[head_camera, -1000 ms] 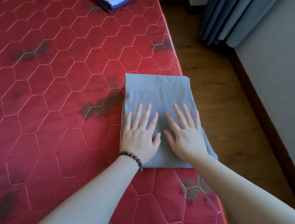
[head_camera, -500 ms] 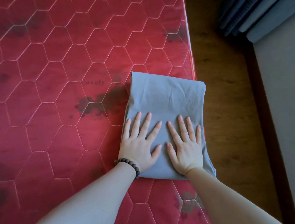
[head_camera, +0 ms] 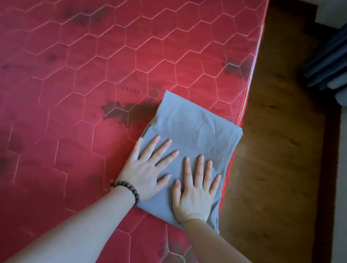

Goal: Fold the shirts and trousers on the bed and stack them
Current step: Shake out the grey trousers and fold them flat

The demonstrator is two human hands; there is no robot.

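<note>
Folded grey garment (head_camera: pixel 190 128) lies flat near the right edge of the red quilted bed (head_camera: pixel 106 74), one corner reaching just past the mattress side above the wooden floor (head_camera: pixel 279 156). Both hands rest palm-down on it side by side, fingers straight and spread: left hand (head_camera: pixel 148 172), with a dark bead bracelet (head_camera: pixel 129 191) at the wrist, and right hand (head_camera: pixel 195 192).

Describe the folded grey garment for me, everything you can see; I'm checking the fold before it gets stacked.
The grey garment is a thin, soft-looking cloth folded into a long rectangle with faint creases. It lies flat on the red quilted mattress, right at its edge, with one long side overhanging toward the wooden floor. The left hand and right hand press flat on its near half, fingers spread.
</note>
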